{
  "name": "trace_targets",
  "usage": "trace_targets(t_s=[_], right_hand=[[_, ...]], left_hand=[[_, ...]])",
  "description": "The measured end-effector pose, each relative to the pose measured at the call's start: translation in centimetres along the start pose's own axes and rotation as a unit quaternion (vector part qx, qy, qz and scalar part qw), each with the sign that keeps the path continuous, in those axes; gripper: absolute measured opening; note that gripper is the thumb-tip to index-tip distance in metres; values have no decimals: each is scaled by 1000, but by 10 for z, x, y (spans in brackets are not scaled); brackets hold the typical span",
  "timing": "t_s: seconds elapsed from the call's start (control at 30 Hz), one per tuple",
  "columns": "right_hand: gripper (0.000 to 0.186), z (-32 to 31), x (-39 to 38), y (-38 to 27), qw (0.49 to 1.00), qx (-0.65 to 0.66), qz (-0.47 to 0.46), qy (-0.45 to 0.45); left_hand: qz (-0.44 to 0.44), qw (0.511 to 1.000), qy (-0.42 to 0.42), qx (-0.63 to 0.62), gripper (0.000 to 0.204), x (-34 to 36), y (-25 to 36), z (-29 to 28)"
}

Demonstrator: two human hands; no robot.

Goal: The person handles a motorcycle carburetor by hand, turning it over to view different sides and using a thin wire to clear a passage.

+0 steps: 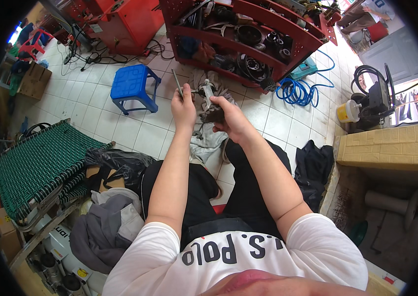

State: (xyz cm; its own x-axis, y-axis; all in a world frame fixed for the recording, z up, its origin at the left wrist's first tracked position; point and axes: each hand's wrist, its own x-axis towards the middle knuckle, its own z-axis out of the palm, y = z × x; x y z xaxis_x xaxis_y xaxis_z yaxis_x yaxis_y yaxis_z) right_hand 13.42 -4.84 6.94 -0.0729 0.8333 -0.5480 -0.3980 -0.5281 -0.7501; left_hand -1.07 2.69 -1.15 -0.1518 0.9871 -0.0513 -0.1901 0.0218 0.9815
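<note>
My left hand [184,109] is closed around a thin metal rod [176,80] that slants up past the thumb; its lower end is hidden in the fist. Close beside it, my right hand [234,120] grips a metal part with a pale silvery upper end [208,92] and a dark, dirty lower end [213,116]. My right thumb lies along the pale end. Both hands are held out over my knees, slightly apart. Below them, a crumpled grey cloth [208,141] lies on the tiled floor.
Ahead stands a red tool cart [248,54] loaded with round metal parts. A blue plastic stool [131,83] is left of my hands. On the right lie a coiled blue hose [298,92] and dark cloth [313,165]. A green woven folding bed [46,165] and grey clothing [108,227] are at left.
</note>
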Motion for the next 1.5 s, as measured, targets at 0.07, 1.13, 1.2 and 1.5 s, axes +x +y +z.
trace_targets(t_s=[0.07, 1.13, 1.2, 1.5], right_hand=[[32, -5, 1, 0, 1000, 14, 5, 1], [32, -5, -1, -1, 1000, 21, 1, 4], [30, 3, -6, -5, 1000, 6, 13, 6], [32, -1, -2, -2, 996, 77, 32, -14]], left_hand=[[-33, 997, -27, -58, 30, -4, 4, 0], [31, 999, -22, 34, 31, -3, -1, 5], [15, 1000, 0, -8, 34, 0, -2, 4], [-51, 984, -119, -126, 20, -9, 12, 2]])
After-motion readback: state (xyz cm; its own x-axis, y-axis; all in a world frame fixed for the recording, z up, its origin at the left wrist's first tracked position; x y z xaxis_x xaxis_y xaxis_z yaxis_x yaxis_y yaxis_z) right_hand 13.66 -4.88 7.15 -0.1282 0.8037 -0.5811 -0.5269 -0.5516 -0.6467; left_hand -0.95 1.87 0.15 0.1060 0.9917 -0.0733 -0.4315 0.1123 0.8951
